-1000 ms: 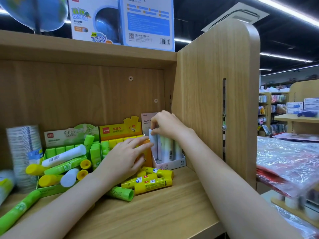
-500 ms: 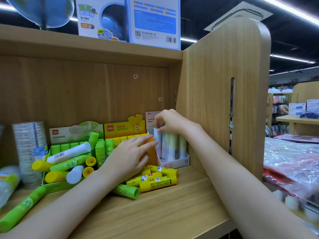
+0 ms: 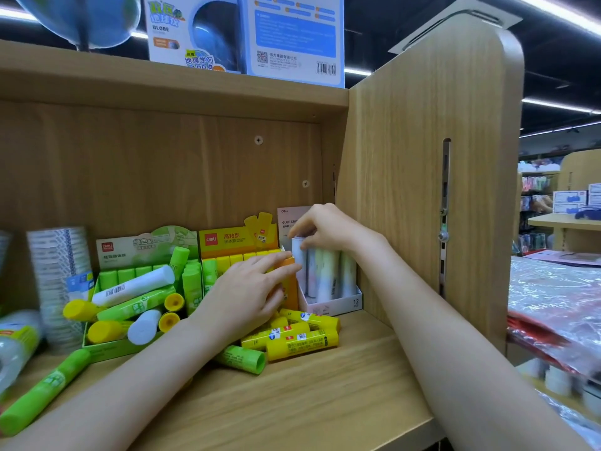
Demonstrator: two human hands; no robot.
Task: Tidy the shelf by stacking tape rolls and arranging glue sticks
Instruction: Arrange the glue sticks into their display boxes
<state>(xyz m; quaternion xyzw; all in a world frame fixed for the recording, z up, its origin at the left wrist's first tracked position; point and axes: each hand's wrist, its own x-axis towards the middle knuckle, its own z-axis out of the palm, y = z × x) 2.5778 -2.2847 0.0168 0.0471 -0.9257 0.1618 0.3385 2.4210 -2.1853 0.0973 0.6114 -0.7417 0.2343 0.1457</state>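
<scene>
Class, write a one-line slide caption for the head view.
Right hand pinches a pale glue stick in the white box; left hand rests on the orange box.

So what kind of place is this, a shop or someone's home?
Most likely a stationery shop: branded cardboard display boxes of glue sticks, a barcoded blue-and-white globe box on top of the wooden shelf, and more stocked wooden shelves beyond.

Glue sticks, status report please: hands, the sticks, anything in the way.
Right hand pinches pale glue stick upright in pink box. Left hand open, fingers on orange box. Loose yellow sticks lie in front.
</scene>
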